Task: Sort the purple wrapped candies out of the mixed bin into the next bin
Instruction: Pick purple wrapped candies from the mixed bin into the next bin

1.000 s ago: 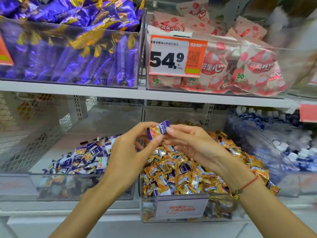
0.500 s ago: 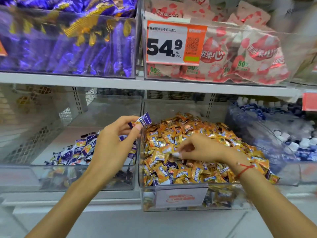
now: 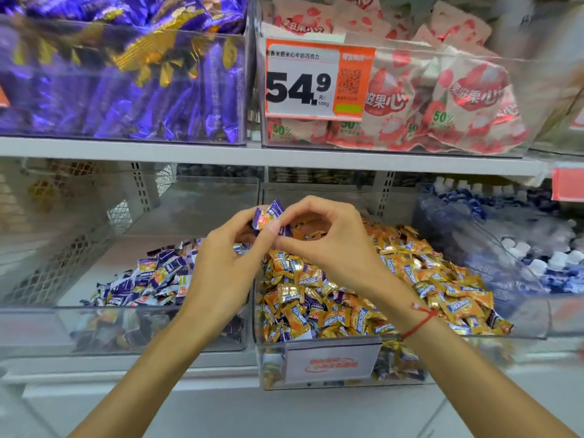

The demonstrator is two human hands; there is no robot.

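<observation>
Where the two clear bins meet, a purple wrapped candy (image 3: 268,218) with a white and orange patch is held up above their rims. It is pinched by the thumb and fingers of the left hand (image 3: 226,267), and the curled fingertips of the right hand (image 3: 328,241) are closed on its right end. Orange candies with a few purple ones are heaped in the mixed bin (image 3: 319,379) on the right; purple candies are piled in the next bin (image 3: 41,330) on the left.

Orange price tag (image 3: 319,79) on upper clear bin: "54.9", "500g"; pink snack bags (image 3: 474,99) behind: "50%"; lower bin label (image 3: 331,361) illegible
</observation>
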